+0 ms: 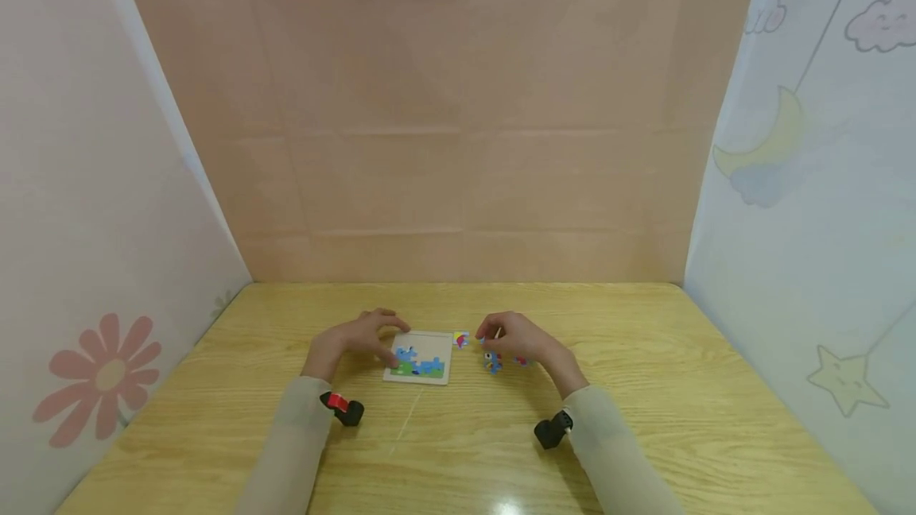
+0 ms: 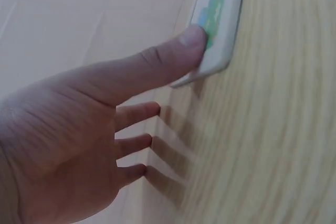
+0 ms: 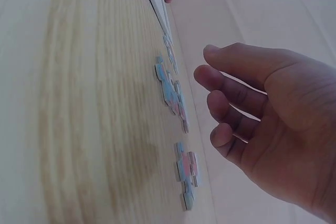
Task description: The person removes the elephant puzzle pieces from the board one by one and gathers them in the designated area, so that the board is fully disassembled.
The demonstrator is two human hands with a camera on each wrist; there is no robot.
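A square wooden puzzle board (image 1: 424, 334) lies on the table, its lower part filled with blue and green jigsaw pieces (image 1: 422, 367). At its left side is my left hand (image 1: 362, 338), fingers spread. In the left wrist view the thumb (image 2: 157, 65) rests on the board's corner, and it hides most of the index finger. My right hand (image 1: 518, 336) hovers above loose pieces, fingers loosely bent, with nothing visible between them in the right wrist view. Under it lie a blue piece with an eye design (image 1: 491, 361) and red-and-blue pieces (image 3: 186, 169). A yellow-and-red piece (image 1: 461, 339) sits beside the board's right edge.
The wooden table (image 1: 458, 451) runs back to a brown paper-like backdrop (image 1: 458, 181). Pale walls with printed drawings stand at left and right. Small black cameras (image 1: 551, 430) are strapped at both wrists, over light sleeves.
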